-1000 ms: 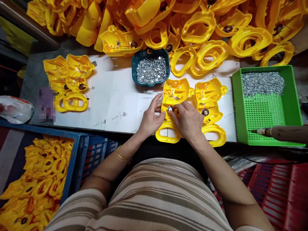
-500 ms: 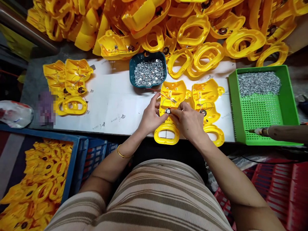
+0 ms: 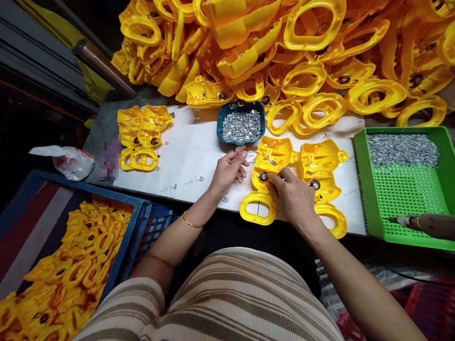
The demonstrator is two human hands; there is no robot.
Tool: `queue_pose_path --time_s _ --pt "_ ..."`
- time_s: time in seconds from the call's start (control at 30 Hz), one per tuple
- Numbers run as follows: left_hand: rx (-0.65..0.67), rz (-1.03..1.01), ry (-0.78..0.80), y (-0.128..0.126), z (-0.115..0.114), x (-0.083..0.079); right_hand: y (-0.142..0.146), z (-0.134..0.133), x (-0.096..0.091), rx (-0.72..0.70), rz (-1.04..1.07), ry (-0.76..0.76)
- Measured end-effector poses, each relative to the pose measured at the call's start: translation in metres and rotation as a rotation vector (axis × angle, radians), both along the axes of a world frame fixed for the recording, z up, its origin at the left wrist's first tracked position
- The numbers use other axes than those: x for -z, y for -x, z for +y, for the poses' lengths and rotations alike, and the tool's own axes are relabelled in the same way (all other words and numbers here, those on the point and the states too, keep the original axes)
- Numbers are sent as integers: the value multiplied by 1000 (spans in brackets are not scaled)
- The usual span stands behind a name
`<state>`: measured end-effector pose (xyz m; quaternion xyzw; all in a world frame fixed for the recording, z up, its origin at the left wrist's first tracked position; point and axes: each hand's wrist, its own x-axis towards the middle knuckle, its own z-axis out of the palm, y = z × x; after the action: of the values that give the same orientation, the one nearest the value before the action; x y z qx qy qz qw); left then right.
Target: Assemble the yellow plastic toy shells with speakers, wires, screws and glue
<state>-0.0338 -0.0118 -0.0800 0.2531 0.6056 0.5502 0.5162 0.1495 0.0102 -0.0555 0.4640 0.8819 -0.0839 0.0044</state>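
Observation:
A yellow plastic shell (image 3: 274,148) lies hollow side up on the bench, with thin wires and a round speaker (image 3: 263,176) inside it. My left hand (image 3: 226,174) is just left of the shell, thumb and forefinger pinched on a thin red wire (image 3: 261,152) that runs into it. My right hand (image 3: 293,194) is closed, its fingertips on the shell's right edge beside the speaker; they partly hide that edge. Below the shell lies a yellow oval ring (image 3: 258,219). To the right sits a second wired shell (image 3: 316,154), above another yellow ring (image 3: 339,229).
A dark green tub (image 3: 221,137) of small metal parts stands behind my left hand. At right is a green basket (image 3: 369,203) with screws and a screwdriver-like tool (image 3: 432,225). Yellow parts (image 3: 245,28) pile up at the back; more fill a blue crate (image 3: 137,208) at left.
My left hand has moved away from the speaker, up and left, with the wire in its fingers. My right hand stays beside the speaker. The whole view has shifted.

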Motion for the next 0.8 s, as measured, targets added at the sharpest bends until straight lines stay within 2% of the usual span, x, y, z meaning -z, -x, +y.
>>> queue_pose_path --time_s 0.27,0.4,0.5,0.57,0.67,0.73,0.8 --pt "-68 -128 -52 -14 4 2 -2 -4 -1 12 43 -13" --pt "-153 -75 -72 -21 6 -3 -3 -7 3 -15 60 -30" --pt "-180 89 -109 -22 8 -10 -9 -7 5 -33 154 -43" --pt "-77 327 -210 -21 7 -17 -14 -6 1 -7 343 -78" --pt "201 804 -372 -20 4 -24 -20 -4 -14 48 658 -180" --pt "372 1083 -403 -19 3 -27 -21 -3 -24 21 738 -243" --pt "508 1271 -403 -20 3 -29 -21 -1 -28 -47 723 -267"
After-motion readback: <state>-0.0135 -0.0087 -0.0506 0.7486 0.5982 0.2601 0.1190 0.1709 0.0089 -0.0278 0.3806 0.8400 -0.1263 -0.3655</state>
